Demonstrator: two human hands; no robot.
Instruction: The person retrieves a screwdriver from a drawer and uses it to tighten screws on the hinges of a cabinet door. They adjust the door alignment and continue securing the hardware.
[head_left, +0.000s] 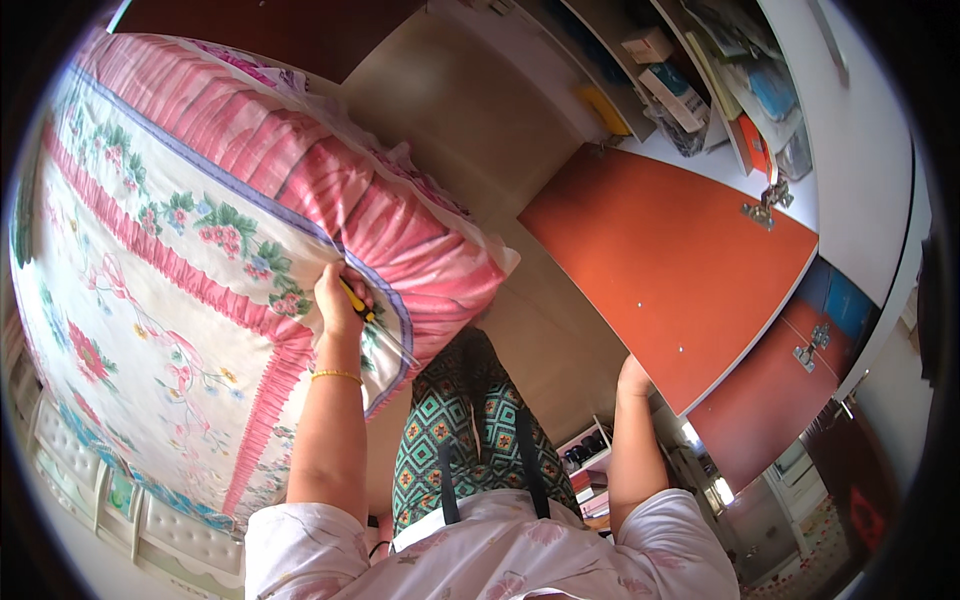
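Note:
My left hand [342, 297] is closed around a screwdriver [356, 300] with a yellow-and-black handle. That hand rests against a bed cover [190, 290] with flowers and pink ruffles. My right hand [633, 378] is at the near edge of an orange cabinet door [680, 270]. Its fingers pass behind the panel, so their grip is hidden. The door stands swung out from the white cabinet, with a metal hinge [766, 205] at its far right corner. Two small pale spots mark the door's face.
Boxes [672, 95] and bagged items fill the open cabinet shelves at the upper right. A second reddish door [765, 395] with a metal hinge [812, 345] hangs lower right. The bed occupies the left side. Tan floor [450, 110] lies between bed and cabinet; a small shelf [588, 450] stands near my legs.

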